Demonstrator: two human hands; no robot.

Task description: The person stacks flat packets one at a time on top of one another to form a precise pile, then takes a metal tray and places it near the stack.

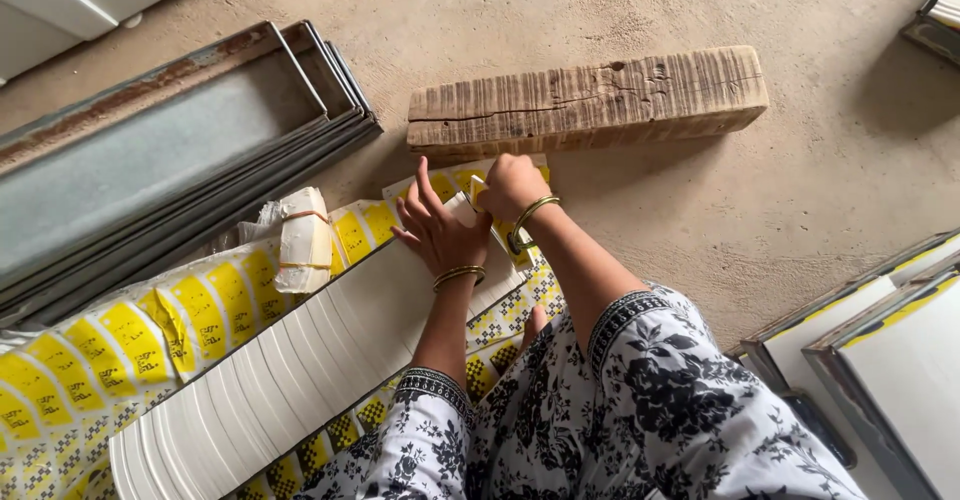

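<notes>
The left hand (437, 232) is laid palm down, fingers spread wide, on the far end of a long overlapping row of white cards (300, 360), nothing being grasped. The right hand (510, 186) is curled into a closed grip just beside it, and a small yellow label (478, 191) is pinched in it at the row's end. Both forearms are stretched forward from patterned sleeves, with gold bangles worn at the wrists. The row is bedded on yellow printed sheets (120, 345) spread on the concrete floor (800, 150), near a wooden block (588, 100). A banded white bundle (303, 240) is seen left of the hands.
</notes>
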